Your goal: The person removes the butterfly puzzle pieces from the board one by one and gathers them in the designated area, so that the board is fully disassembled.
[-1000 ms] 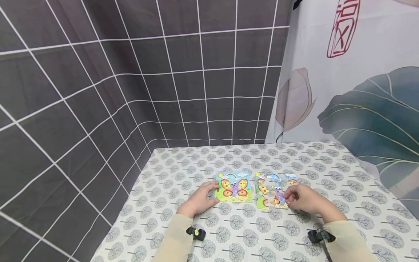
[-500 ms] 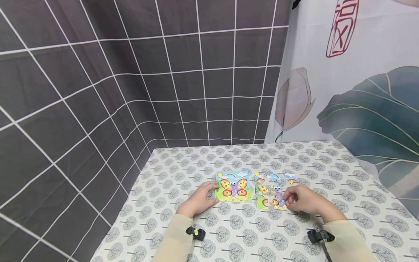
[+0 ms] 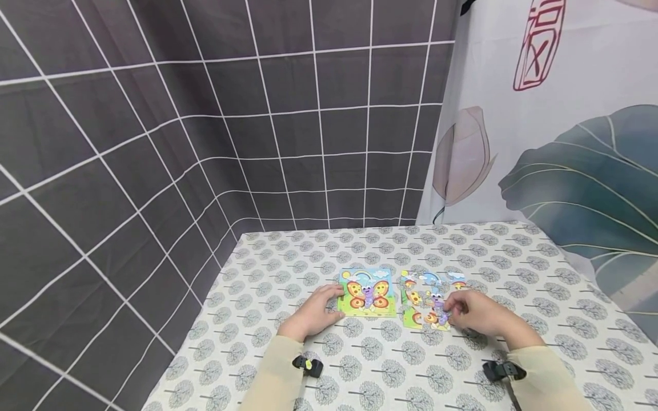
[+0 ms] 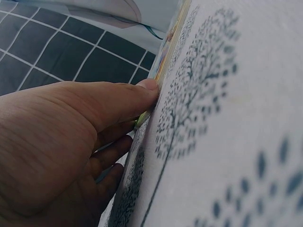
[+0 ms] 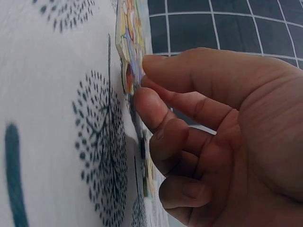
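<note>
My left hand [image 3: 316, 312] rests at the left edge of a square butterfly picture board [image 3: 367, 279], its thumb by the near left corner and its fingertips farther up that side. In the left wrist view the thumb lies along the board's thin edge. To the right, a partly joined jigsaw puzzle [image 3: 411, 297] shows the same butterfly in pieces. With thumb and fingertips my right hand [image 3: 475, 311] pinches a puzzle piece [image 3: 441, 318] with purple on it, at the puzzle's near right part. The right wrist view shows the piece's edge [image 5: 128, 78] against the thumb; the other fingers curl in.
A white cloth with grey tree prints [image 3: 380, 354] covers the table. Behind and to the left hangs a dark curtain with a white grid [image 3: 288, 131]. A white curtain with leaf and flower prints [image 3: 576, 188] hangs at the right.
The puzzle piece under the right fingertips has shifted slightly toward the near left, among the other pieces. My right hand has moved very little; the left hand and the picture board stay put.
</note>
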A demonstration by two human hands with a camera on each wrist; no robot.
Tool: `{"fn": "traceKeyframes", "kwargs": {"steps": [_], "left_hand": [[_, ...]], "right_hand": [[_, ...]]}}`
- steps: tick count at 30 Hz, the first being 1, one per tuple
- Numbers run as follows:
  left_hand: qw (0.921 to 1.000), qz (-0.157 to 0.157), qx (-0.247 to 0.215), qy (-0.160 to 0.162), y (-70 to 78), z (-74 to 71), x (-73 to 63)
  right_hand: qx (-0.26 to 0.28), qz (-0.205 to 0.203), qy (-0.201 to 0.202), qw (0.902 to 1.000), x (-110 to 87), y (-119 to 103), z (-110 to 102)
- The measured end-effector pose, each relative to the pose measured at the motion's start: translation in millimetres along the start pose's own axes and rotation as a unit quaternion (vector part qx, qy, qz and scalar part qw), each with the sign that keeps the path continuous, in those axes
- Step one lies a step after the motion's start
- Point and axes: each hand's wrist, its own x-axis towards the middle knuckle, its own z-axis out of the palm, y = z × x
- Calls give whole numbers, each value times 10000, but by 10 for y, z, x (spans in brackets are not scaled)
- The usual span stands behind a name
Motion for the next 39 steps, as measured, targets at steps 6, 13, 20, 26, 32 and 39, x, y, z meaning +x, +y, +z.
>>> {"fn": "traceKeyframes", "kwargs": {"steps": [6,13,20,26,32,39], "left_hand": [[10000,-14,79,-28,-3,-2,1],[9999,-15,121,-21,-11,-1,12],[9999,53,143,-3,-26,1,12],[10000,-19,82,-44,-18,-1,0],[10000,31,85,-21,2,-12,-10],[9999,50,121,-24,3,-11,2]], "right_hand": [[-124,-30,81,9999,115,-103,42],[-290,320,228,9988,280,-290,137],[-667,216,298,9971,468,-419,242],[-580,273,193,9978,627,-534,380],[-632,282,81,9976,740,-676,572],[-743,330,94,9966,831,-776,700]]}}
